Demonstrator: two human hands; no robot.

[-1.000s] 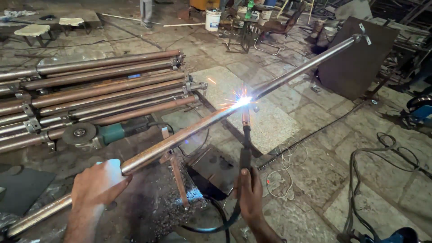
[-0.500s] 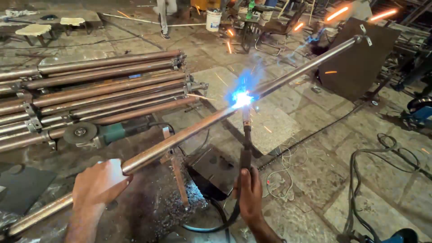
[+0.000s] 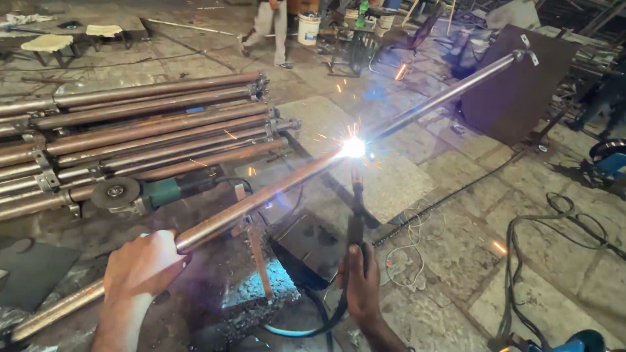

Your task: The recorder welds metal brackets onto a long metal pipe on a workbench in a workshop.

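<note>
Between both hands (image 3: 145, 267), long pipe (image 3: 274, 190) under arc.

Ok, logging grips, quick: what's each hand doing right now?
Left hand: closed around the long pipe.
Right hand: closed on the welding electrode holder.

1. Your left hand (image 3: 145, 266) reaches forward from the lower left, fingers curled closed in a full grip, knuckles up.
2. Your right hand (image 3: 362, 281) rises from the bottom edge, fist closed, wrist straight, forearm barely showing.
</note>
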